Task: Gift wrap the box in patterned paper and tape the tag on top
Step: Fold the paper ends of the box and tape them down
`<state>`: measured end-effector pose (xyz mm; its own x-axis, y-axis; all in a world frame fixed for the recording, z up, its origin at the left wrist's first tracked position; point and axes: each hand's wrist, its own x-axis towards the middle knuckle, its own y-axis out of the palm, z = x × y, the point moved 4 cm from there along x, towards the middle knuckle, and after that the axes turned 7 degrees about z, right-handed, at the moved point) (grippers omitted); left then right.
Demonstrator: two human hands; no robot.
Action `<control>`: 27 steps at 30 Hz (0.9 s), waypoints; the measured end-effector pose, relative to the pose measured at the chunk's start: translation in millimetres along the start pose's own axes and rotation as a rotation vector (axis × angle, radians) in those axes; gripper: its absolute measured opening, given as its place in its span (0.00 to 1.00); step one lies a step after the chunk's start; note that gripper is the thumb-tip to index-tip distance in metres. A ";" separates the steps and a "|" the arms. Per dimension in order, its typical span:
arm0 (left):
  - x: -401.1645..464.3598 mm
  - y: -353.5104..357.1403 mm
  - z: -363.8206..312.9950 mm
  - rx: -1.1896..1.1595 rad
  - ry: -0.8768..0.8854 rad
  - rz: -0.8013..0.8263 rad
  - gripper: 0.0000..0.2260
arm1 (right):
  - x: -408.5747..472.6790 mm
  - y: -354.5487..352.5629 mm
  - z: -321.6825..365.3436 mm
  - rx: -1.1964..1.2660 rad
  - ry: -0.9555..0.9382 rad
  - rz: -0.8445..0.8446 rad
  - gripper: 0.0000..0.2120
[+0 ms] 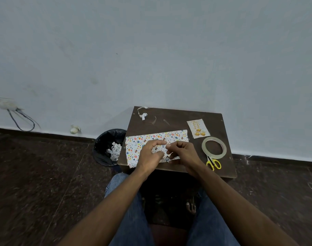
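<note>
A sheet of patterned paper [146, 139], white with coloured eggs, lies spread on a small dark wooden table [180, 119]. Both hands work at its middle. My left hand [150, 154] rests on the paper with thumb and forefinger pinched together. My right hand [182, 152] pinches a small pale piece, apparently tape, right against the left fingertips. The box is hidden under the hands and paper, if it is there. The tag [198, 129], a pale card with gold balls, lies at the table's back right.
A roll of tape [214, 147] lies right of my hands, with yellow-handled scissors [213, 163] just in front of it. Paper scraps [143, 113] sit at the table's back left. A black bin [107, 148] with scraps stands left of the table. My knees are below.
</note>
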<state>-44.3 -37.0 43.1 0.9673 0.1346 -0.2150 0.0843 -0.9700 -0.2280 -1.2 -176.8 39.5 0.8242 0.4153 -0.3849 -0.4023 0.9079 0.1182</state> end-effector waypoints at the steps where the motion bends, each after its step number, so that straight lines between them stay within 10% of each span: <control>1: 0.6 -1.4 1.9 0.016 0.007 -0.003 0.18 | -0.8 1.0 -0.7 0.002 -0.003 0.007 0.10; 9: 8.3 -33.8 34.4 0.555 0.081 -0.093 0.22 | -5.7 12.5 -26.1 0.039 0.056 -0.036 0.08; 14: 10.1 -55.2 67.8 0.904 0.146 0.151 0.35 | -9.5 21.1 -45.0 0.064 0.092 -0.043 0.06; 27: 10.4 -59.5 82.3 0.844 0.329 0.095 0.21 | 3.5 61.4 -72.6 0.145 0.153 -0.081 0.11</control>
<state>-59.0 38.8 -23.8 0.9916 -0.1285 -0.0158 -0.0769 -0.4864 -0.8704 -52.0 -123.8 -21.1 0.7767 0.3374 -0.5319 -0.2670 0.9412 0.2072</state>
